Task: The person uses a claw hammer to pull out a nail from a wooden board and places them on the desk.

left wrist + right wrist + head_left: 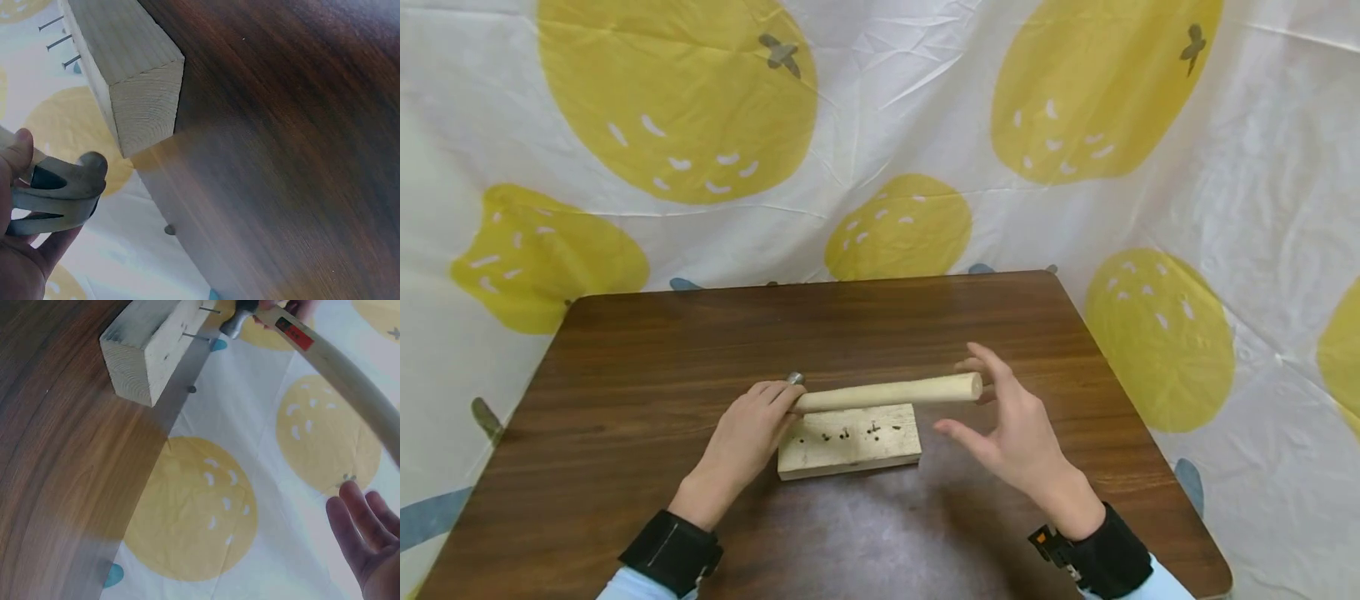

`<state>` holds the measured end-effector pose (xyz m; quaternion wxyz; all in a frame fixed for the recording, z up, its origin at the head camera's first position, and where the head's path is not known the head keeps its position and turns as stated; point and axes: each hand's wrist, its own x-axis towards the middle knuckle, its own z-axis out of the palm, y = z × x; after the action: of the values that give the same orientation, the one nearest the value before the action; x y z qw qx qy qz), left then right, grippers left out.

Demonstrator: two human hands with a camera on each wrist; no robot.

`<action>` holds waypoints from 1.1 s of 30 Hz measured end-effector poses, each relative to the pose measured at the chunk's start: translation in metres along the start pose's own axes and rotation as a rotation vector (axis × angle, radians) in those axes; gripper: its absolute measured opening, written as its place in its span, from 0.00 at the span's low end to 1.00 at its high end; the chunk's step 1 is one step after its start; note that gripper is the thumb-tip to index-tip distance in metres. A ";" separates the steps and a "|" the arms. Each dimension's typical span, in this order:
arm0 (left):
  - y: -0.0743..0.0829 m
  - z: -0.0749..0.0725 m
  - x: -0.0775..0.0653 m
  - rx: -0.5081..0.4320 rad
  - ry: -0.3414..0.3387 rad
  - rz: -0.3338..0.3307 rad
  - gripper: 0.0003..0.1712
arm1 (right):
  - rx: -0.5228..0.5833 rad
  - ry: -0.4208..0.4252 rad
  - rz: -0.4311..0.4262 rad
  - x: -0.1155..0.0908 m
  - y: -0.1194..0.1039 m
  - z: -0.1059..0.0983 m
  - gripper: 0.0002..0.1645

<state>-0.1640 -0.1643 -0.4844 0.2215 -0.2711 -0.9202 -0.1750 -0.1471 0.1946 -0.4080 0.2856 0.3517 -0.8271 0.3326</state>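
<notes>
My left hand [748, 433] grips a claw hammer [887, 393] around its head, above the far left part of a wooden block [850, 461]. In the left wrist view the forked metal head [59, 199] shows between the thumb and fingers. The pale wooden handle [340, 372] points right and bears a red and black label [295, 334]. My right hand [1018, 433] is by the handle's free end, fingers spread and thumb apart; it does not grip the handle. Several nails [196, 337] stick partway out of the block, among small dark holes.
The block lies on a dark brown wooden table [647, 375] with rounded corners. Behind and beside the table hangs a white cloth [895, 108] printed with large yellow fruit. A black band [672, 552] wraps each wrist.
</notes>
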 end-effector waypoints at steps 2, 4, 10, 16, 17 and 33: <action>0.001 -0.002 0.000 -0.027 0.013 -0.016 0.20 | 0.045 0.024 0.031 0.001 0.001 0.000 0.54; 0.001 -0.003 0.000 -0.043 0.022 -0.034 0.22 | 0.072 0.030 0.056 0.001 0.001 0.001 0.54; 0.003 -0.005 -0.001 -0.104 0.062 -0.071 0.24 | 0.036 -0.065 0.099 -0.004 0.002 0.009 0.45; 0.006 -0.003 -0.001 -0.189 0.128 -0.084 0.22 | 0.035 -0.147 0.131 -0.006 0.007 0.017 0.35; 0.007 -0.003 -0.001 -0.211 0.136 -0.088 0.22 | 0.046 -0.154 0.136 -0.005 0.008 0.018 0.32; 0.033 0.005 0.007 -0.528 0.174 -0.077 0.19 | 0.230 -0.317 0.117 0.008 0.015 0.061 0.25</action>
<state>-0.1522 -0.1331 -0.4789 0.2146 -0.2682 -0.8299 -0.4397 -0.1777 0.1533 -0.4452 0.0901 0.3812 -0.8373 0.3816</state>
